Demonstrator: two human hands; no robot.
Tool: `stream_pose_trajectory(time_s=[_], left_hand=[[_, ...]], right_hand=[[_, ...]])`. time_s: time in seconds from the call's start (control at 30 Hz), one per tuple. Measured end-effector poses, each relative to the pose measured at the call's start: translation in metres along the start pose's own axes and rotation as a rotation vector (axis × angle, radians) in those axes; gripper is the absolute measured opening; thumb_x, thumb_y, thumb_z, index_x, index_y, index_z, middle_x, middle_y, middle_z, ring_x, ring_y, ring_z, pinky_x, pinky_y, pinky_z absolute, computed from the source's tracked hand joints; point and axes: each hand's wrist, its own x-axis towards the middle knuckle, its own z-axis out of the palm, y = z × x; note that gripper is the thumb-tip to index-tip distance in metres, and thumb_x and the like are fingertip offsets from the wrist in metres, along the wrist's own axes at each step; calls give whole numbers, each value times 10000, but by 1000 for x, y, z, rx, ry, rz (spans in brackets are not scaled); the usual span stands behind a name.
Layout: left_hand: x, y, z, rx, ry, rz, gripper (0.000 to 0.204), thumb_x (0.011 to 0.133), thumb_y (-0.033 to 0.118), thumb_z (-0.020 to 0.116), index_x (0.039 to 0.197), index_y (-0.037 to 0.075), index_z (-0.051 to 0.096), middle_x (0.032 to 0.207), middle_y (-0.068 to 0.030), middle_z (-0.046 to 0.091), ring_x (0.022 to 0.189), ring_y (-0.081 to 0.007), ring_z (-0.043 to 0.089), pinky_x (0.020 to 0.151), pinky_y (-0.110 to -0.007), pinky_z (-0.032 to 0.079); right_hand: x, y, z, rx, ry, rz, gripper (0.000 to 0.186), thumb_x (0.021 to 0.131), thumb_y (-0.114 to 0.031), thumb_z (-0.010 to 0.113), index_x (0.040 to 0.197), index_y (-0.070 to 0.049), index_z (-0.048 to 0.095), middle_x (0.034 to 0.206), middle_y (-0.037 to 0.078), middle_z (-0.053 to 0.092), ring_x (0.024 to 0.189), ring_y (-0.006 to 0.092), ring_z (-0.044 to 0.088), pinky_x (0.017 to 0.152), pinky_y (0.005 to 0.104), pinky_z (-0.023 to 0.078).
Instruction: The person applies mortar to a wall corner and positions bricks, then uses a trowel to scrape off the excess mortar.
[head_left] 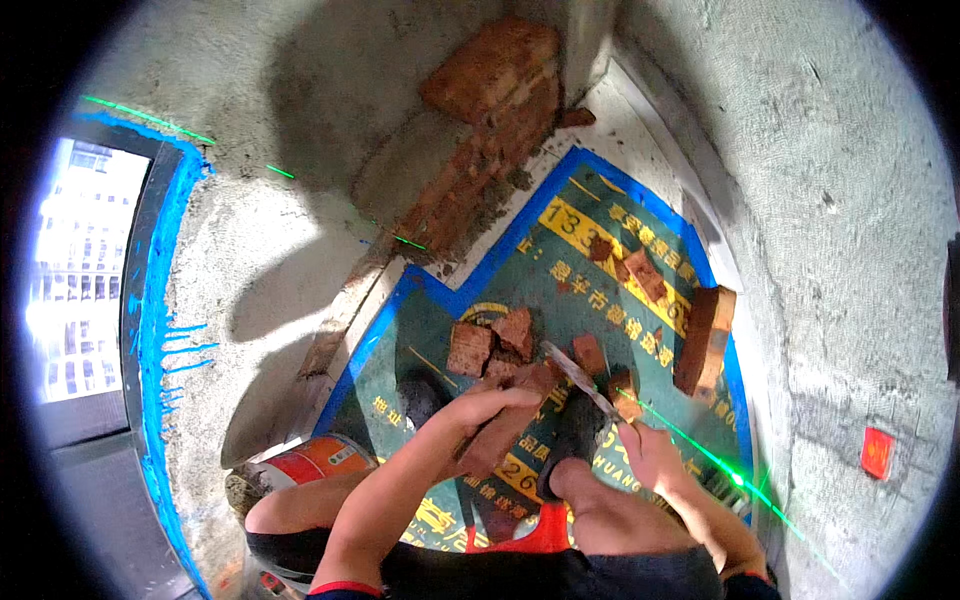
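While our left hand (pixel 500 402) curls tightly round a reddish brick (pixel 493 440), our right hand (pixel 650 455) is closed about the handle of a long, thin tool (pixel 580 377) whose blade points left and far, just beside the brick; whether the two touch, we cannot tell. The brick sits between our dark shoes (pixel 420 403), above a green printed sheet (pixel 430 315). Just beyond it lie chunky broken pieces (pixel 470 348), with smaller fragments (pixel 645 275) farther off to the right. As far as we can judge, some breaking is done, while the brick in our grip looks not yet finished and a longer block (pixel 707 340) at the sheet's right edge seems uncut. At the far side, rough brickwork (pixel 465 190) stands against the wall (pixel 330 100), apparently only part-built. A blue border (pixel 345 390) edges the sheet, and an orange-red bucket (pixel 320 458) stands at the near left.
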Motion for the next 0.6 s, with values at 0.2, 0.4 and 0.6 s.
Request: stream_pose_trajectory(time_s=[0.2,0.4,0.6], left_hand=[[-6,-25,-1,-167,-30,5,759,767,223,794,1401,-7,448,1315,-107,560,1162,-218,558,988,-335,443],[-9,-14,9,31,20,-20,935,734,274,816,1469,-54,340,1364,-188,521,1215,-267,531,1005,-367,437],[-3,-24,-12,-40,-45,-49,982,755,221,815,1509,-43,245,1354,-193,519,1199,-250,538,968,-359,463]], right_hand=[[-15,-37,-38,284,-45,0,346,1000,-311,485,884,-9,606,683,248,589,638,465,580,593,464,470],[0,-4,12,-41,-145,114,418,999,-384,445,882,-23,621,745,240,639,743,454,636,677,513,494],[-7,-55,-43,255,-54,-67,291,961,-264,514,803,-30,584,623,187,554,585,384,582,551,416,455]])
